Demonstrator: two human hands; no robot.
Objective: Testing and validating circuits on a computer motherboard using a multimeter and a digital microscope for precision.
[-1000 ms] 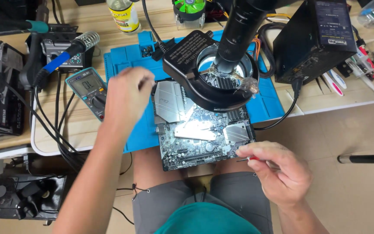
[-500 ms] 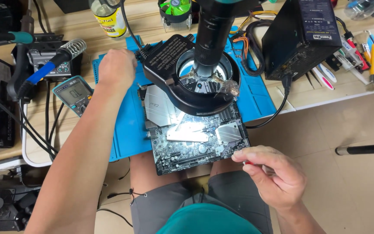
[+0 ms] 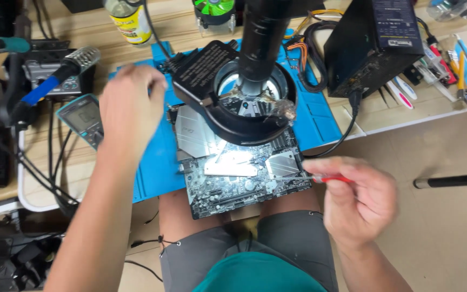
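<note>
left hand (image 3: 128, 105) drawn back from the ring light (image 3: 233, 103) over the blue mat (image 3: 155, 167), right hand (image 3: 360, 197) barely shifted

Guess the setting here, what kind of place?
Most likely an electronics repair bench: a computer motherboard under a ring-lit microscope, a multimeter alongside, and a blue repair mat on the table.

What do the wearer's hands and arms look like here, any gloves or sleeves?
Both hands bare: no gloves, rings or watch visible on the left hand or right hand. Forearms bare too, no sleeves in frame. Left hand is motion-blurred, so fine detail there is unclear.
</note>
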